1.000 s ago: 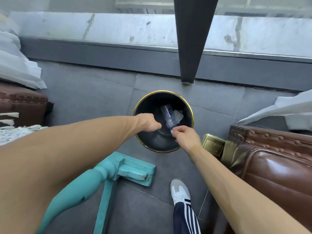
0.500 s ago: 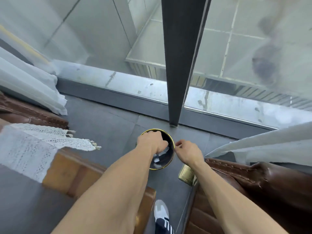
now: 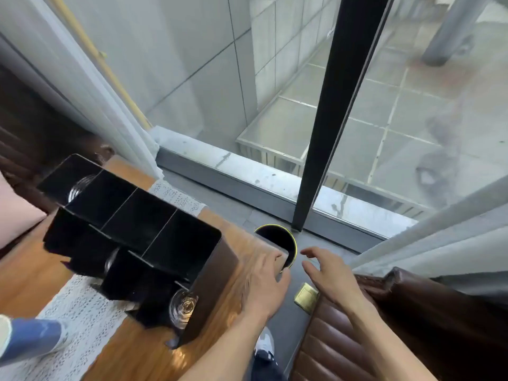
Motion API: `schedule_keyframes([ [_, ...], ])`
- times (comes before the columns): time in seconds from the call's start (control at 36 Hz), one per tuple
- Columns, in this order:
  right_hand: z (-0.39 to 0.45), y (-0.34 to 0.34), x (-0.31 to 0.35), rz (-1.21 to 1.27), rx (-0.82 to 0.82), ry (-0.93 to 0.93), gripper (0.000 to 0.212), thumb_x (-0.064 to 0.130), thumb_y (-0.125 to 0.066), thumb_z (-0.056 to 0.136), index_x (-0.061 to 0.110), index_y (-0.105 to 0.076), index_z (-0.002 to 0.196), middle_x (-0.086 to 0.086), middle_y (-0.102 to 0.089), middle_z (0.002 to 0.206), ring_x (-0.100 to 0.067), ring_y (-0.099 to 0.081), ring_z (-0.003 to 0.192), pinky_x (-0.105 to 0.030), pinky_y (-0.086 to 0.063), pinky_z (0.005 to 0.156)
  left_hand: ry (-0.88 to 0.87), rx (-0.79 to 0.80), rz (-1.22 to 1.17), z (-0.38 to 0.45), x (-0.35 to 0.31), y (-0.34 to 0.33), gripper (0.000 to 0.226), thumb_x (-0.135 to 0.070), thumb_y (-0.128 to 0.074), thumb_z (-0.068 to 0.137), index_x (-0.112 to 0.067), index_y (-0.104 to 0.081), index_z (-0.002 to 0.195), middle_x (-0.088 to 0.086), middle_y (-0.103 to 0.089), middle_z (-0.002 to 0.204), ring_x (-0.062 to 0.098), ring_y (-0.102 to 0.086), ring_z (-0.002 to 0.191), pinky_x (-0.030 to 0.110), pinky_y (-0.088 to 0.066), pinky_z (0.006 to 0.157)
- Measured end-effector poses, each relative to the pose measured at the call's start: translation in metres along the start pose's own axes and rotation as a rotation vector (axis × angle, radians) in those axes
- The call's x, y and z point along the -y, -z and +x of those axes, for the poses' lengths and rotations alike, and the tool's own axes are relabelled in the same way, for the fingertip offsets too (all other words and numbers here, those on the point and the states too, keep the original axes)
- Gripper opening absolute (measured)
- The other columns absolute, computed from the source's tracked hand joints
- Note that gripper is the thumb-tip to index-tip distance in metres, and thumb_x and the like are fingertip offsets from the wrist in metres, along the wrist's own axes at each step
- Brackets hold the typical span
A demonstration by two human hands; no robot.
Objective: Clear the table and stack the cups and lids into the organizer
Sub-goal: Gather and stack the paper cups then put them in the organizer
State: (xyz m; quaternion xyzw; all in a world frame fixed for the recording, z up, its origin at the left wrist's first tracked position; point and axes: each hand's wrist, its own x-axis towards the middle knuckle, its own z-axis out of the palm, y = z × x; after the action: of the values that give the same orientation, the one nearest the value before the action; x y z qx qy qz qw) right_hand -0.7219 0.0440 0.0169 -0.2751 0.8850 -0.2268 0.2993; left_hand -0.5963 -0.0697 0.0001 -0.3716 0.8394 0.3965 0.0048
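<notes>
A black organizer (image 3: 154,232) with several compartments stands on the wooden table (image 3: 143,350). Clear plastic cups show in it: one (image 3: 183,307) at the near right, one (image 3: 81,185) at the far left. My left hand (image 3: 265,284) hovers over the table's right end, fingers apart, holding nothing. My right hand (image 3: 327,273) is beside it over the floor, open and empty. Past both hands sits a black bin with a gold rim (image 3: 283,243), partly hidden by the table edge.
A white lace runner (image 3: 79,312) lies across the table. A brown leather seat (image 3: 398,325) is at the right, with a brass floor plate (image 3: 306,297) by it. A blue-and-white object (image 3: 30,339) lies at the table's left edge. A glass wall and black post (image 3: 330,133) stand ahead.
My view has risen from the bin to the table and organizer. Both hands drew back from the bin and came up open; the plastic piece stays in the bin.
</notes>
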Motion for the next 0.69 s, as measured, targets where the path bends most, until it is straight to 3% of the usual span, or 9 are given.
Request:
schedule_keyframes([
  [0.14, -0.072, -0.019, 0.026, -0.114, 0.010, 0.132, 0.029, 0.029, -0.056, 0.098, 0.025, -0.065, 0.125, 0.004, -0.068, 0.128, -0.018, -0.057, 0.123, -0.038, -0.042, 0.104, -0.095, -0.081, -0.114, -0.087, 0.041, 0.035, 0.037, -0.036, -0.056, 0.089, -0.029, -0.058, 0.125, -0.022, -0.052, 0.118, 0.004, -0.053, 0.114, 0.019, -0.038, 0.097],
  [0.28, -0.137, -0.053, 0.047, -0.201, 0.066, 0.239, 0.026, 0.029, -0.057, 0.097, 0.028, -0.066, 0.121, 0.008, -0.069, 0.120, -0.018, -0.062, 0.114, -0.037, -0.046, 0.096, -0.191, -0.091, -0.033, -0.167, 0.100, 0.069, 0.043, -0.043, -0.050, 0.087, -0.027, -0.060, 0.126, -0.016, -0.057, 0.126, 0.004, -0.053, 0.118, 0.029, -0.042, 0.102],
  [0.36, -0.168, -0.081, 0.065, -0.246, 0.107, 0.324, 0.024, 0.026, -0.059, 0.097, 0.026, -0.068, 0.119, 0.008, -0.071, 0.114, -0.020, -0.064, 0.106, -0.035, -0.046, 0.091, -0.144, -0.130, -0.045, -0.214, 0.138, 0.087, 0.041, -0.042, -0.051, 0.088, -0.029, -0.060, 0.125, -0.017, -0.056, 0.125, 0.003, -0.053, 0.118, 0.030, -0.042, 0.102],
  [0.5, -0.204, -0.131, 0.098, -0.327, 0.199, 0.447, 0.025, 0.029, -0.058, 0.097, 0.028, -0.067, 0.121, 0.011, -0.069, 0.120, -0.015, -0.061, 0.114, -0.028, -0.044, 0.094, -0.004, -0.219, -0.123, -0.290, 0.193, 0.110, 0.031, -0.036, -0.057, 0.088, -0.025, -0.065, 0.116, -0.015, -0.059, 0.118, 0.001, -0.054, 0.111, 0.023, -0.041, 0.100],
  [0.69, -0.238, -0.199, 0.155, -0.434, 0.400, 0.654, 0.023, 0.032, -0.056, 0.098, 0.032, -0.064, 0.120, 0.010, -0.067, 0.122, -0.018, -0.061, 0.112, -0.034, -0.048, 0.091, 0.192, -0.343, -0.233, -0.388, 0.252, 0.132, 0.020, -0.035, -0.058, 0.092, -0.027, -0.067, 0.107, -0.016, -0.062, 0.108, -0.003, -0.056, 0.104, 0.016, -0.043, 0.092],
])
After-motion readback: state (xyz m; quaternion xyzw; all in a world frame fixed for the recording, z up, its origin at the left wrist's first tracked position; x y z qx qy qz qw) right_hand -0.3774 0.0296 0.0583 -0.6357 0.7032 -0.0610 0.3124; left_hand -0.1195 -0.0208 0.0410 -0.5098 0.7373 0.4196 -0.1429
